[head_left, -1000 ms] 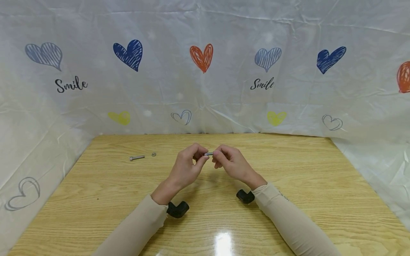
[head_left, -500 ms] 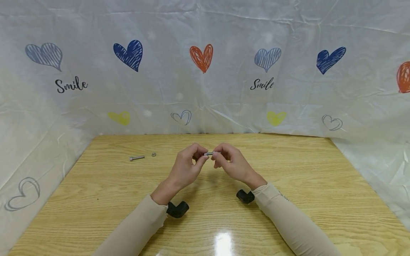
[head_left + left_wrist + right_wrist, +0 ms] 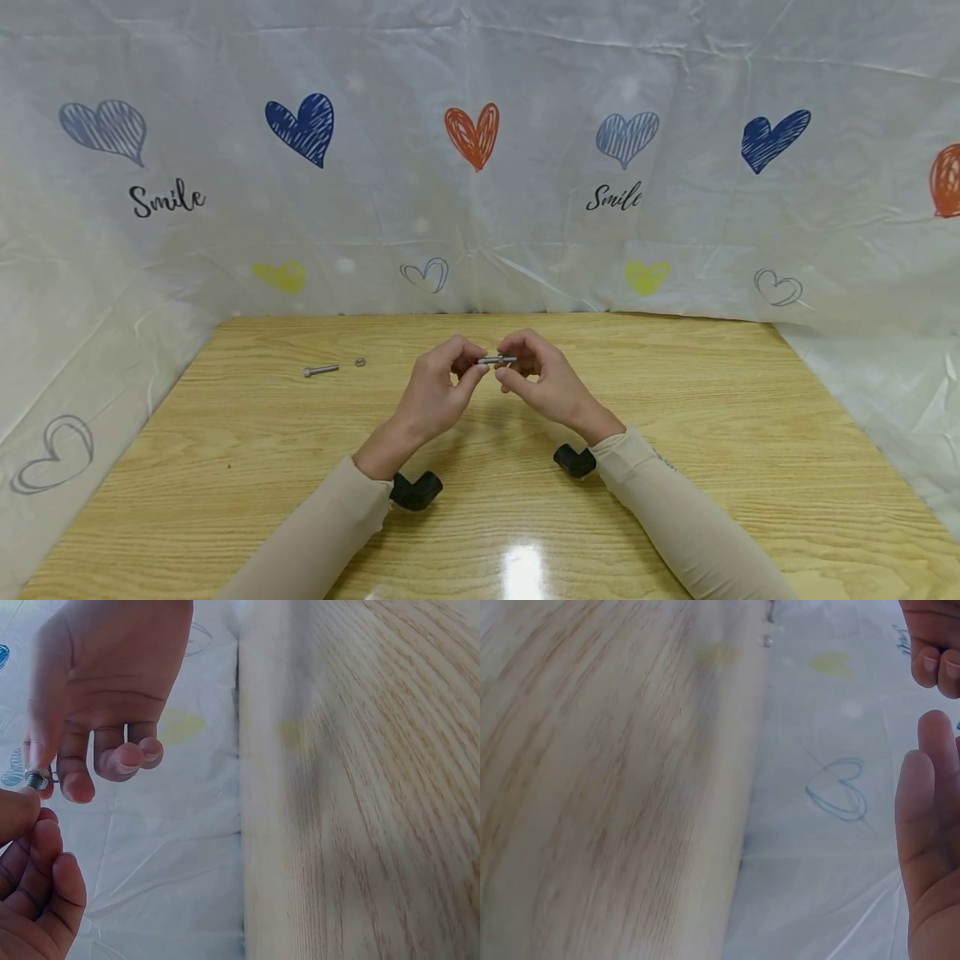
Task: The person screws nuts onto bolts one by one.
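Above the middle of the table, my left hand (image 3: 435, 392) pinches a small metal bolt (image 3: 489, 361) between thumb and fingers, its shank pointing right. A nut (image 3: 502, 359) sits on the shank, and the bolt's end sticks out beyond it. My right hand (image 3: 553, 382) has thumb and index finger curled around the nut, the thumb low and the index finger above. The left wrist view shows the bolt's threads (image 3: 34, 780) between the two hands, with the right hand's (image 3: 112, 682) other fingers hanging loosely. In the right wrist view the hands hide the bolt.
A second bolt (image 3: 321, 371) lies on the wooden table (image 3: 675, 400) to the left, with a loose nut (image 3: 360, 362) beside it. A white sheet (image 3: 540, 150) printed with hearts hangs behind and beside the table. Black mounts (image 3: 417, 492) sit at both wrists.
The right thumb has slid down and the index finger up, uncovering the nut and the bolt's end. The left hand stays in place.
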